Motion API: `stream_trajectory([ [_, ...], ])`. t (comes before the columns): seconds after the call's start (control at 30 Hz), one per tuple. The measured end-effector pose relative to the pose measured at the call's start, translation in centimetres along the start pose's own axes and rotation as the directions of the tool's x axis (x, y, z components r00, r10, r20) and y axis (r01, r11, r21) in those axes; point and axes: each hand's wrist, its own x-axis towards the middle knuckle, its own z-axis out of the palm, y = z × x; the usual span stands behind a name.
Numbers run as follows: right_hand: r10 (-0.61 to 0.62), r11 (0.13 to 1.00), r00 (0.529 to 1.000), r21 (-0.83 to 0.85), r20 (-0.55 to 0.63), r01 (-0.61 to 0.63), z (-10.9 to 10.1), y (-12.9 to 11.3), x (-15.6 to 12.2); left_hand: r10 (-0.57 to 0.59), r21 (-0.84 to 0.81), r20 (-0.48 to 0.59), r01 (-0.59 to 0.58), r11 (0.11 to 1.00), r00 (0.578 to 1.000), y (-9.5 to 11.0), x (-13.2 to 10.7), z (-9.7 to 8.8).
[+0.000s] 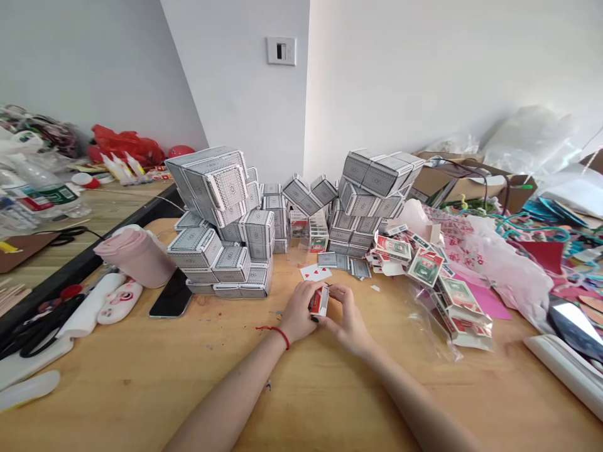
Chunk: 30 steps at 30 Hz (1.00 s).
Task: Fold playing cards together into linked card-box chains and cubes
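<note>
Card box point(318, 304) sits mid-table, the left hand point(300, 309) gripping it, the right hand point(347, 319) pinching its three-o'clock side. Patterned blocks point(194, 246) already stand stacked at ten and one o'clock; opened boxes point(426, 267) lie towards two; upright boxes point(318, 243) at twelve look unopened.

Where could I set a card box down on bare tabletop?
Bare wood lies between the smartphone and left forearm, between both forearms, and between the right forearm and heaped card boxes. Crowded: straight ahead, playing cards with grey-patterned stacks behind.
</note>
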Motion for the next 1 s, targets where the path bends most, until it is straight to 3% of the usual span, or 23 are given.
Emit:
stream_trajectory([
  [0.3,-0.182,0.959,0.979,-0.238,-0.089,0.156,0.3,-1.1,0.2,-0.149,0.039,-0.225,0.161,0.986,0.963,-0.7,0.0,0.5],
  [0.6,-0.292,0.929,0.951,-0.265,-0.102,0.257,0.2,-1.0,0.5,-0.152,0.042,-0.234,0.166,0.985,0.96,-0.6,0.2,0.5],
  [0.83,-0.359,0.921,0.915,-0.23,-0.185,0.314,0.3,-1.1,0.4,-0.171,0.028,-0.237,0.183,0.983,0.956,-0.6,0.0,0.6],
  [1.0,-0.461,0.868,0.881,-0.26,-0.106,0.423,0.3,-1.3,0.1,-0.209,0.002,-0.256,0.216,0.976,0.944,-0.7,0.1,0.7],
])
